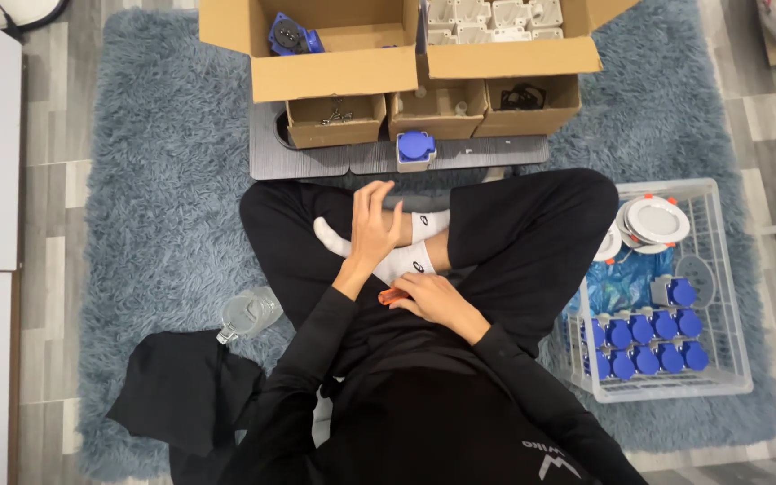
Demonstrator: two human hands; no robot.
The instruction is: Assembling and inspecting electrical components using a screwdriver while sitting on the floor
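I sit cross-legged on a blue shaggy rug point(154, 180) in black clothes and white socks. My left hand point(372, 226) is raised over my crossed ankles, fingers apart and empty. My right hand point(428, 298) rests in my lap, closed around a small orange tool point(391, 295) whose tip pokes out to the left. A grey socket with a blue lid point(416, 149) stands on a grey board point(307, 162) just beyond my knees.
Open cardboard boxes point(343, 72) at the top hold a blue socket, white parts and small hardware. A white wire basket point(702, 377) at right holds several blue-lidded sockets and round white lamps. A clear bottle point(247, 313) and black cloth point(181, 391) lie at left.
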